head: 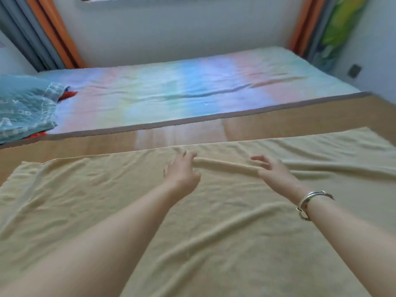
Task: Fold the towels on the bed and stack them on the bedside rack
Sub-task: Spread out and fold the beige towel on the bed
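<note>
A pale yellow towel point(128, 211) lies spread flat and wrinkled across the near side of the bed, on a tan woven mat point(85, 144) edged with a brown border. Left of the towel and beyond its far edge, a teal quilted blanket point(23, 108) sits bunched on the pastel rainbow sheet point(171, 91), with a bit of red cloth showing beneath it.

Over the towel's far-middle portion, the person's left hand point(182, 170) reaches forward with loosely spread, nearly straight fingers, the fingertips at the left end of a raised ridge point(227, 166) in the towel; motion blur makes it impossible to tell whether they touch the fabric. The ridge runs rightward across the towel to the right hand point(273, 171), whose fingers are also spread and extended, thumb side at the ridge's right end, nothing pinched between them. The towel thus lies beneath both hands, with the raised fold stretched between them.

A silver bangle point(308, 202) circles the right wrist. Beyond the towel's right end, orange and grey curtains point(304, 28) hang against the far wall.
</note>
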A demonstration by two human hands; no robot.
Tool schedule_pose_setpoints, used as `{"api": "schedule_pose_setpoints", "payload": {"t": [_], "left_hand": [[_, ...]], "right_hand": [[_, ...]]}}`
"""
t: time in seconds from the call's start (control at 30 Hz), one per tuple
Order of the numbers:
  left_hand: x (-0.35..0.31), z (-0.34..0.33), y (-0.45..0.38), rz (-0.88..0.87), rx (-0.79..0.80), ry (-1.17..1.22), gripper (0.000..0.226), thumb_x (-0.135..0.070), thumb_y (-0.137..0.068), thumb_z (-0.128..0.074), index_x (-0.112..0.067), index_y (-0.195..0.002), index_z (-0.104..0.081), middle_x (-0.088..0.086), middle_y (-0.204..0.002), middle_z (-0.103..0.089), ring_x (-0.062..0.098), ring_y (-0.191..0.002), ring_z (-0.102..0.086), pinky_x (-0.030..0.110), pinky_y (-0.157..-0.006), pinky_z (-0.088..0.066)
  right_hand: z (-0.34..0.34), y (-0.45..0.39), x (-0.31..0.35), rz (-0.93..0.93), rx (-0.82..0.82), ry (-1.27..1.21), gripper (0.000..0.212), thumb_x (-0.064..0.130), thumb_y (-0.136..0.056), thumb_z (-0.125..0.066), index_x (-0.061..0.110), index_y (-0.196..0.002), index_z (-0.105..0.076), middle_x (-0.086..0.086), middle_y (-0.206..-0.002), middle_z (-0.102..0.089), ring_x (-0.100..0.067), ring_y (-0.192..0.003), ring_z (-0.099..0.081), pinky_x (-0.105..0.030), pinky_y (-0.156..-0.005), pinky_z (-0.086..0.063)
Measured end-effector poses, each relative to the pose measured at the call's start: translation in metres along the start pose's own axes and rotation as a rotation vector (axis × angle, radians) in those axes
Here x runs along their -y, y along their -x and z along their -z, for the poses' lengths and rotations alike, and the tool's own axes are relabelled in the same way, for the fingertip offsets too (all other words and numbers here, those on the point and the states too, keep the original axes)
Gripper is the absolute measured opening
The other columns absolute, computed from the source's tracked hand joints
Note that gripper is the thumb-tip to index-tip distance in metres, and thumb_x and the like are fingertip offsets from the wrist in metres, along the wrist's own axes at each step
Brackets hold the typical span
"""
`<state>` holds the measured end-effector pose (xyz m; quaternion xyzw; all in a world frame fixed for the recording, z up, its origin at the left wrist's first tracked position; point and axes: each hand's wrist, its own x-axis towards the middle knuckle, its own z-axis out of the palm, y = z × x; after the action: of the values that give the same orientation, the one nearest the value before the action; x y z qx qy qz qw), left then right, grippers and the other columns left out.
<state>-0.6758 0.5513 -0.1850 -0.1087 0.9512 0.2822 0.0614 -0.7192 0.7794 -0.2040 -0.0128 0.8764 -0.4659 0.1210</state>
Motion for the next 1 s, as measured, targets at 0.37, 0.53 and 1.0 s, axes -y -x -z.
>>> {"api": "schedule_pose_setpoints", "payload": {"t": [0.37,0.53,1.0], "left_hand": [[-0.319,-0.210,0.005,-0.389,0.255,-0.067,0.057,-0.017,-0.090,-0.048,-0.024,-0.145,-0.036,0.004,-0.158,-0.020,0.025,-0.142,-0.028,0.044,-0.113,-0.029],[-0.407,-0.292,0.015,-0.508,0.358,-0.102,0.055,-0.018,-0.092,-0.047,-0.023,-0.145,-0.035,0.002,-0.157,-0.021,0.026,-0.141,-0.029,0.046,-0.113,-0.029],[-0.481,-0.429,0.058,-0.639,0.546,-0.189,0.038,-0.029,-0.098,-0.039,-0.030,-0.136,-0.043,0.003,-0.117,-0.042,0.019,-0.092,-0.054,0.032,-0.081,-0.046]], "right_hand": [[0.284,0.079,-0.218,-0.258,-0.302,-0.065,0.045,-0.006,-0.087,-0.043,0.017,-0.123,-0.055,-0.006,-0.142,-0.047,-0.021,-0.133,-0.042,-0.027,-0.096,-0.036],[0.345,0.110,-0.289,-0.360,-0.397,-0.122,0.039,-0.004,-0.090,-0.044,0.014,-0.123,-0.056,-0.013,-0.139,-0.049,-0.025,-0.131,-0.045,-0.031,-0.094,-0.041],[0.360,0.167,-0.364,-0.642,-0.348,0.412,0.044,0.054,-0.083,-0.053,0.016,-0.104,-0.059,-0.005,-0.120,-0.048,-0.026,-0.118,-0.043,-0.039,-0.092,-0.044]]}}
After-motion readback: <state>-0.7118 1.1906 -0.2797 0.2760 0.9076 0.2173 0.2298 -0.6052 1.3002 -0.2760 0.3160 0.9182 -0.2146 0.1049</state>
